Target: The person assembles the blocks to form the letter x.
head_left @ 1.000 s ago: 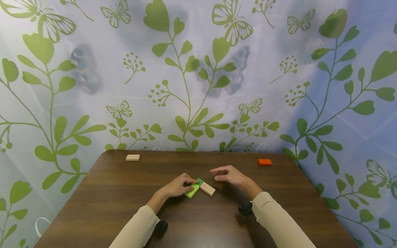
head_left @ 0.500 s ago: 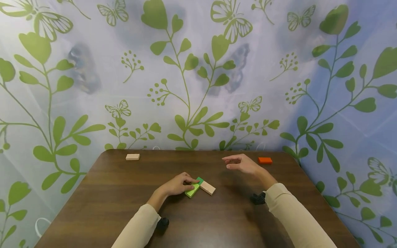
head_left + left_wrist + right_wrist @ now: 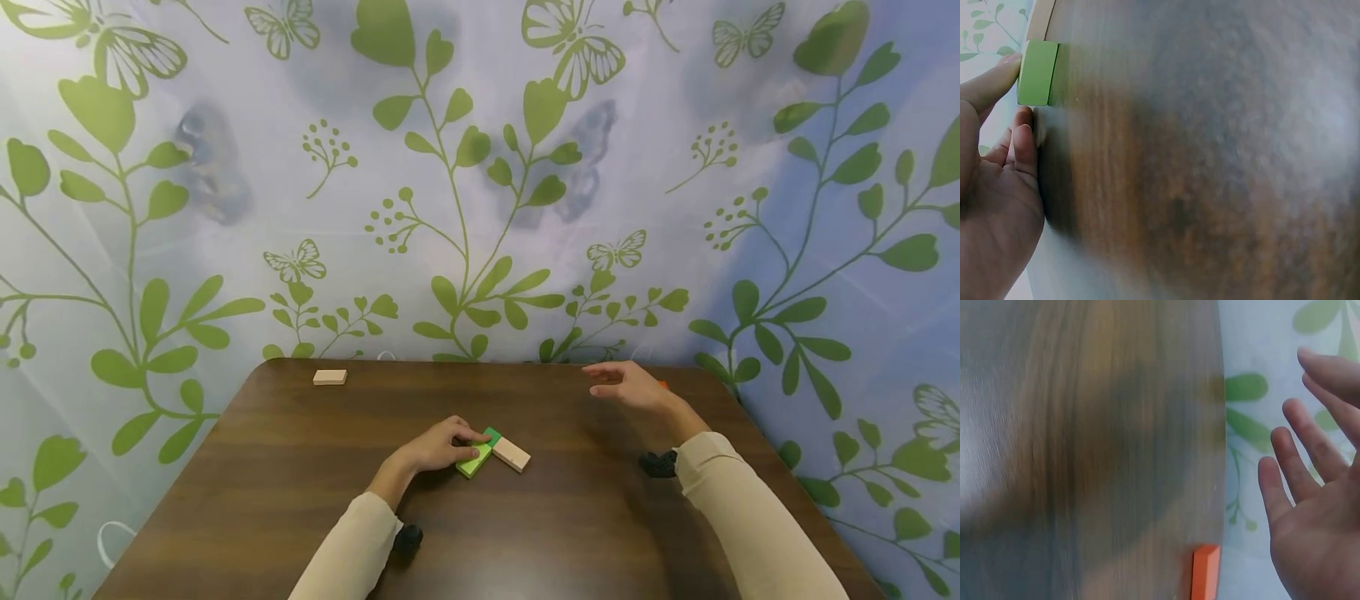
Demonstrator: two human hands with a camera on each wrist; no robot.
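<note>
My left hand (image 3: 435, 446) rests on a small group of blocks mid-table, thumb on a light green block (image 3: 475, 463) and extended index finger on a dark green block (image 3: 492, 434). A plain wooden block (image 3: 513, 455) lies at an angle against the dark green one. In the left wrist view the thumb lies along a green block (image 3: 1038, 74), with the other fingers bent loosely by its end. My right hand (image 3: 630, 385) is raised over the table's back right with nothing in it, fingers apart. Behind it, mostly hidden in the head view, lies an orange block (image 3: 1205, 575).
Another plain wooden block (image 3: 330, 377) lies at the back left of the brown table (image 3: 555, 533). A curtain (image 3: 480, 208) printed with leaves and butterflies hangs right behind the table's far edge.
My right hand has moved right and back, away from the joined blocks, and now overlaps the orange block in the head view. The left hand and its blocks stay in place.
</note>
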